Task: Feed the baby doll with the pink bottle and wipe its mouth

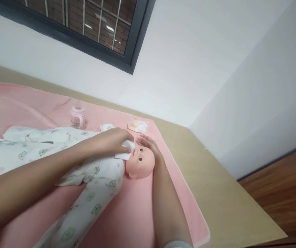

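A baby doll in a white romper with green prints lies on a pink blanket, head toward the right. My left hand is closed on a white wipe and presses it against the doll's face. My right hand lies flat with fingers stretched along the top of the doll's head, steadying it.
A pink baby bottle stands at the blanket's far edge. A small pack of wipes lies near the far right corner. The blanket covers a tan table set against white walls, with wooden floor at the right.
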The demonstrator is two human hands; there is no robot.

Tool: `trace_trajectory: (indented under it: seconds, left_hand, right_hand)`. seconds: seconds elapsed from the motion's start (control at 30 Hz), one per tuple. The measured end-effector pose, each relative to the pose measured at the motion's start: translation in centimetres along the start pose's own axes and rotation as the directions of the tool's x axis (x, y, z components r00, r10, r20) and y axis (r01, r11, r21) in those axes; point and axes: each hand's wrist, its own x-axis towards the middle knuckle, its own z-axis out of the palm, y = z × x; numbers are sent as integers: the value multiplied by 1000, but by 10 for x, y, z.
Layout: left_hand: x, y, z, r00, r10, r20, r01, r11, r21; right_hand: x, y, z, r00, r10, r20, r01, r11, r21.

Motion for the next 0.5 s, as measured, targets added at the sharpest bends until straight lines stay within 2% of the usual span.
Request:
trace_trajectory:
  seconds: [0.5]
  left_hand:
    - [3, -8, 2, 997, 26, -75, -19, 996, 91]
  right_hand:
    - [4, 3, -3, 1000, 21, -12, -21, 1000, -13]
